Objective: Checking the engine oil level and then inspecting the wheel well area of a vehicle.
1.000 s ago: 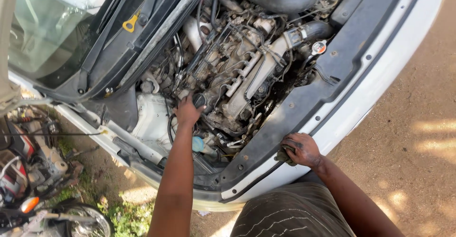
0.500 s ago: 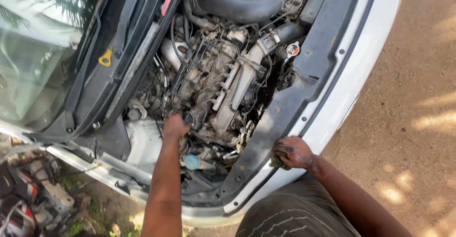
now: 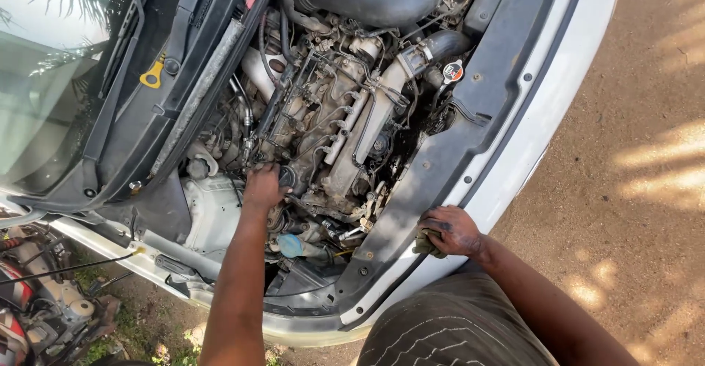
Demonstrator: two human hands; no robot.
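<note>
Left hand [image 3: 263,187] in engine bay [image 3: 330,116]

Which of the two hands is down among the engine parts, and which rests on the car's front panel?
The left hand reaches into the engine. The right hand rests on the black front panel, over a rag.

My left arm runs straight up from the bottom edge, left of centre, fully extended. Left hand [image 3: 263,187] sits at mid-frame, fingers curled downward, back of the hand facing me. Right forearm enters from the lower right corner, angled up-left. Right hand [image 3: 449,230] lies palm-down, fingers bent, grime-darkened.
</note>
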